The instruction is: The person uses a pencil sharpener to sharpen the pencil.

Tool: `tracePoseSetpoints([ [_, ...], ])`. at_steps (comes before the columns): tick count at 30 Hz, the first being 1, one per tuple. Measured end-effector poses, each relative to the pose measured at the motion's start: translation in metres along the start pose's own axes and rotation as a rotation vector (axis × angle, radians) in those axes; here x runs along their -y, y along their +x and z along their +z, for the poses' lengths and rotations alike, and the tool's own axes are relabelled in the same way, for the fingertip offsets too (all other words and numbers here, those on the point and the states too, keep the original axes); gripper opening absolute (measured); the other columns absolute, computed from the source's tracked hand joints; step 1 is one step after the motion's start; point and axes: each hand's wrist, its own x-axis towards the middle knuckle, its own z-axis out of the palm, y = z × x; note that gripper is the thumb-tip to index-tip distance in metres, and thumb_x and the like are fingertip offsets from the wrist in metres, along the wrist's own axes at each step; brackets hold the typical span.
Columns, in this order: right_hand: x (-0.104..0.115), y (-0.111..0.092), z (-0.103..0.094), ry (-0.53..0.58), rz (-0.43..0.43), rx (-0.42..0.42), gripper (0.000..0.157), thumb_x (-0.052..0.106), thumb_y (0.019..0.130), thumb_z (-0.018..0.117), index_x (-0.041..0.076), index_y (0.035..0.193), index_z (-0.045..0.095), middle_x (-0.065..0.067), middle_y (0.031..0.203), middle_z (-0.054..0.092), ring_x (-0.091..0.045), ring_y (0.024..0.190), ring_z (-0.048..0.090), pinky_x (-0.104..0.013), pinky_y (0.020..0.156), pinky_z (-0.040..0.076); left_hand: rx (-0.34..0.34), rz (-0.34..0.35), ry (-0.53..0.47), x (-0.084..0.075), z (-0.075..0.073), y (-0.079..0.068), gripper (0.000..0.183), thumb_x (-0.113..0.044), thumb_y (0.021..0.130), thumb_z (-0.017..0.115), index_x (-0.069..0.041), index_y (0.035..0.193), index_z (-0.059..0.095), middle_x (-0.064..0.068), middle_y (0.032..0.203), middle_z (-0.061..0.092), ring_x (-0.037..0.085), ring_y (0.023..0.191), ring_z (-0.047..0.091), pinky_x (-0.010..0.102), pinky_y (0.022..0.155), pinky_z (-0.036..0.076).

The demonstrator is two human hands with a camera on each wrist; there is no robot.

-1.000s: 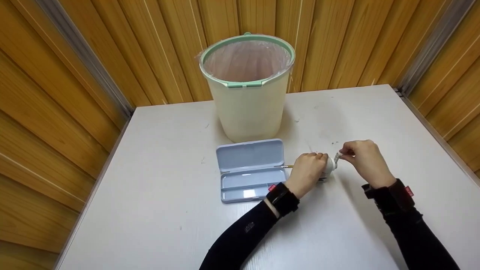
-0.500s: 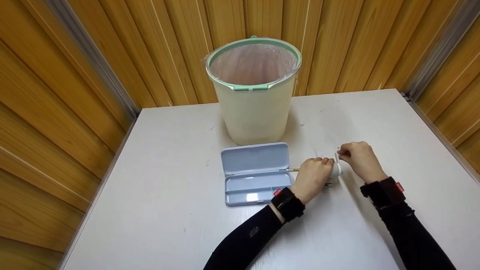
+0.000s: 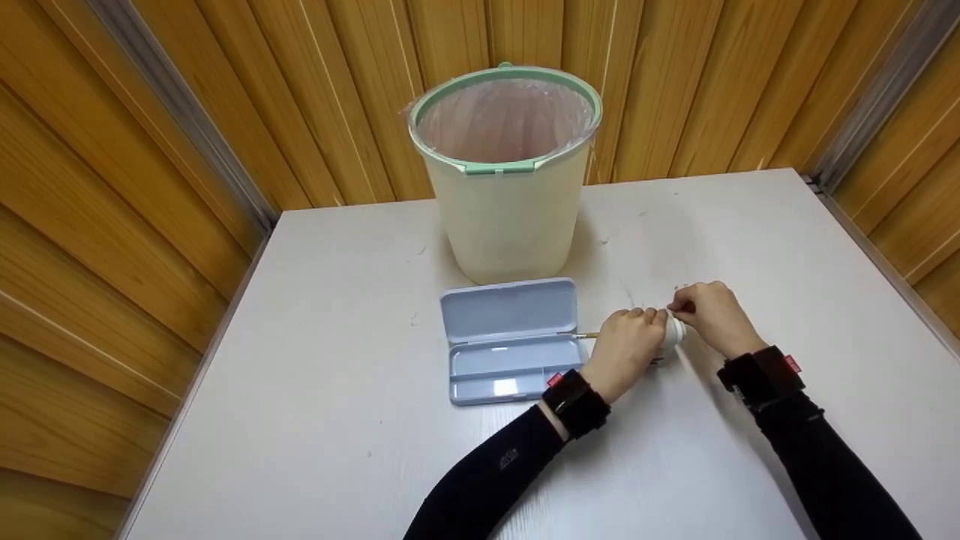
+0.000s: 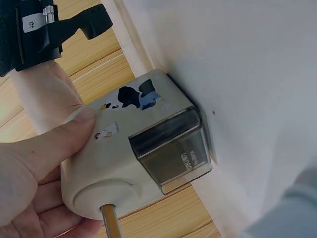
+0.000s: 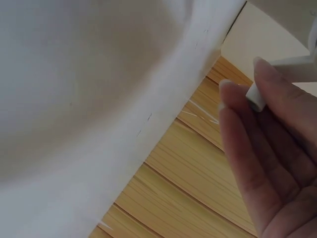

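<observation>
My left hand (image 3: 628, 346) grips a white crank pencil sharpener (image 4: 106, 153) from above, thumb along its sticker-dotted side. A yellow pencil (image 4: 112, 222) sticks out of the sharpener's front hole, pointing toward the pencil case in the head view. The sharpener's dark see-through shavings drawer (image 4: 173, 151) faces the left wrist camera. With thumb and fingertips, my right hand (image 3: 716, 319) pinches the small white knob (image 5: 255, 98) of the crank at the sharpener's back end. In the head view my left hand covers most of the sharpener.
A light blue pencil case (image 3: 510, 311) lies with its lid up, just left of the left hand. Behind it stands a tall cream bin (image 3: 510, 225) with a green rim and a clear liner. Wood-patterned panels (image 3: 360, 97) border the white table (image 3: 300, 360).
The right hand has moved slightly left, closer to the sharpener, and the crank's angle has changed. My left hand keeps its grip. The head view has shifted a little.
</observation>
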Motion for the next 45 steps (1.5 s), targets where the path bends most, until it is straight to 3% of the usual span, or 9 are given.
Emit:
tracePoseSetpoints([
  [7, -0.006, -0.003, 0.001, 0.011, 0.003, 0.062, 0.004, -0.007, 0.075, 0.074, -0.004, 0.077, 0.072, -0.021, 0.078, 0.072, -0.033, 0.07, 0.067, -0.043, 0.068, 0.055, -0.012, 0.0, -0.003, -0.002, 0.0, 0.001, 0.022, -0.019, 0.088, 0.066, -0.021, 0.109, 0.071, -0.011, 0.097, 0.073, 0.002, 0.082, 0.067, 0.015, 0.071, 0.052],
  [16, -0.009, -0.005, 0.002, 0.019, -0.019, 0.105, 0.01, -0.01, 0.07, 0.074, 0.0, 0.071, 0.071, -0.013, 0.071, 0.071, -0.019, 0.064, 0.06, -0.029, 0.061, 0.048, -0.014, 0.015, 0.01, -0.002, 0.001, 0.001, 0.022, -0.018, 0.09, 0.062, -0.019, 0.111, 0.071, -0.01, 0.096, 0.072, 0.003, 0.083, 0.067, 0.016, 0.073, 0.053],
  [24, -0.005, -0.007, 0.003, 0.0, -0.01, 0.113, 0.007, -0.005, 0.068, 0.076, 0.0, 0.072, 0.073, -0.012, 0.071, 0.072, -0.018, 0.062, 0.058, -0.031, 0.06, 0.046, -0.03, 0.01, 0.034, -0.001, 0.001, 0.001, 0.021, -0.018, 0.091, 0.061, -0.018, 0.109, 0.071, -0.01, 0.095, 0.072, 0.002, 0.083, 0.068, 0.016, 0.072, 0.053],
  [31, -0.003, -0.019, 0.004, 0.041, 0.046, 0.187, 0.005, 0.0, 0.069, 0.078, 0.0, 0.07, 0.073, -0.014, 0.07, 0.072, -0.016, 0.06, 0.06, -0.032, 0.061, 0.05, 0.008, 0.008, 0.027, -0.002, 0.002, -0.002, 0.026, -0.018, 0.091, 0.064, -0.016, 0.115, 0.07, -0.007, 0.103, 0.073, 0.004, 0.089, 0.069, 0.016, 0.077, 0.053],
  [39, 0.004, -0.029, -0.002, 0.07, 0.044, 0.247, 0.012, 0.006, 0.069, 0.083, 0.002, 0.068, 0.071, -0.007, 0.065, 0.071, -0.009, 0.057, 0.056, -0.024, 0.055, 0.046, -0.01, -0.004, 0.02, -0.003, 0.003, -0.002, 0.022, -0.017, 0.09, 0.064, -0.017, 0.11, 0.07, -0.009, 0.099, 0.073, 0.004, 0.087, 0.068, 0.015, 0.076, 0.053],
  [45, 0.011, -0.029, -0.007, 0.065, 0.077, 0.342, 0.009, 0.001, 0.069, 0.081, -0.001, 0.073, 0.073, -0.012, 0.068, 0.072, -0.014, 0.061, 0.062, -0.03, 0.059, 0.053, 0.009, -0.003, -0.015, -0.001, 0.003, -0.001, 0.022, -0.015, 0.09, 0.064, -0.017, 0.11, 0.071, -0.009, 0.1, 0.074, 0.003, 0.088, 0.069, 0.015, 0.076, 0.053],
])
